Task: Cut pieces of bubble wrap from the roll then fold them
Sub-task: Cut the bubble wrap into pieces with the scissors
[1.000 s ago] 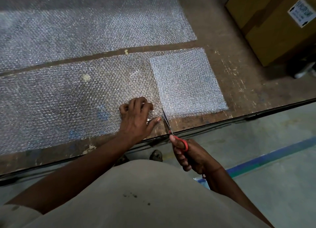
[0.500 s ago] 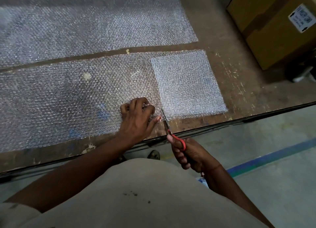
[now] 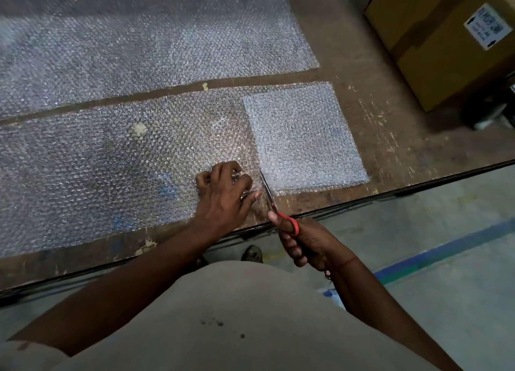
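- long strip of clear bubble wrap (image 3: 117, 170) lying flat on the worn brown wooden table (image 3: 390, 136), long axis running left to right, near the front edge.
- whiter, denser square folded piece of bubble wrap (image 3: 303, 139) resting on the strip's right end.
- red-handled scissors (image 3: 278, 206) pointing away from the body, blades at the strip's near edge, just left of the folded piece.
- right hand (image 3: 306, 242) clamped round the scissor handles.
- left hand (image 3: 225, 195) pressing the strip down, fingers bent.
- white label on the brown cardboard box (image 3: 434, 36): print unreadable.

Left hand (image 3: 223, 195) presses bubble wrap (image 3: 111, 170); right hand (image 3: 303, 242) grips scissors (image 3: 274, 203).
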Tool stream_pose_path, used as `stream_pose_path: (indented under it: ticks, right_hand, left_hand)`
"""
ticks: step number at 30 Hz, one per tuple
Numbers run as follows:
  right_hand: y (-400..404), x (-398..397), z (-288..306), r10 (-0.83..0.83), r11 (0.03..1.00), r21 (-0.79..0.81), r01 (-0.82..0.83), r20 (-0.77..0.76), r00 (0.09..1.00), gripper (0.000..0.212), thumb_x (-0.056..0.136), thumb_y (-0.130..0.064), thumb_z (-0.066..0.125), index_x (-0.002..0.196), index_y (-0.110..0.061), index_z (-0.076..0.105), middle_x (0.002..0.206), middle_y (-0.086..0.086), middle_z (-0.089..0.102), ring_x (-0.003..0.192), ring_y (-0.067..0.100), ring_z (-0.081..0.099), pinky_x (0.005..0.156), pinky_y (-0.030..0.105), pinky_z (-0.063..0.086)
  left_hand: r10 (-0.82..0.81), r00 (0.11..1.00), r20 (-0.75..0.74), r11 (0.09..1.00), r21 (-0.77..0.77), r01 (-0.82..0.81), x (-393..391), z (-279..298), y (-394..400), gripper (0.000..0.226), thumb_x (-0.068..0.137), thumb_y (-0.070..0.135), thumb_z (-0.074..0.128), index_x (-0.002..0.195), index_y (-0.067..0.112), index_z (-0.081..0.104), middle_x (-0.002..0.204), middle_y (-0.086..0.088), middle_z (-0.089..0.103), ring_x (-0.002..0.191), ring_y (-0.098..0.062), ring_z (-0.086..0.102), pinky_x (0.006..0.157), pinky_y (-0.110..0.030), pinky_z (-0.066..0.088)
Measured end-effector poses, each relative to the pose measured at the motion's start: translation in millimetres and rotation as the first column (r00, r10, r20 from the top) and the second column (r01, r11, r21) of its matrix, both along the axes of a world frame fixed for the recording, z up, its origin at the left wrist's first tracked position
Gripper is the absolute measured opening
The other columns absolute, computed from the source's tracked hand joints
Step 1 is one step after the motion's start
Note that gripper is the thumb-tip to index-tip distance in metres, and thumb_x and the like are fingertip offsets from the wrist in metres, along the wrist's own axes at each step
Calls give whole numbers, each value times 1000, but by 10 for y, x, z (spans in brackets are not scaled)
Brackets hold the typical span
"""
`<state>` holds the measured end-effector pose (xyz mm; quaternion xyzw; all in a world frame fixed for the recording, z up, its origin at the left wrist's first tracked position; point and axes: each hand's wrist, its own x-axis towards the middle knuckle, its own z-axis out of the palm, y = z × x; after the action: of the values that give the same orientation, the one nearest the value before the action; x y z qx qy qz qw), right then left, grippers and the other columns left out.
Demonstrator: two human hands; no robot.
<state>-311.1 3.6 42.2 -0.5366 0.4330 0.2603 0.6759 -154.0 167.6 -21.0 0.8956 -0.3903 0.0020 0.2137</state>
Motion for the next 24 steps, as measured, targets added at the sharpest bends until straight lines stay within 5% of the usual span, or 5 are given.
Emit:
stream_pose_path:
  ticks: [24]
  right_hand:
    - [-1, 178, -7, 5, 1000, -15, -4, 26, 1000, 62, 71, -74, 81, 62, -26, 43, 59, -3, 33, 47, 12, 26, 47, 20, 16]
  left_hand:
    - [4, 1000, 13, 1000, -15, -4, 0, -21, 22, 28, 99, 53, 61, 107, 27, 66, 136, -4, 51, 125, -27, 47, 96, -49, 29]
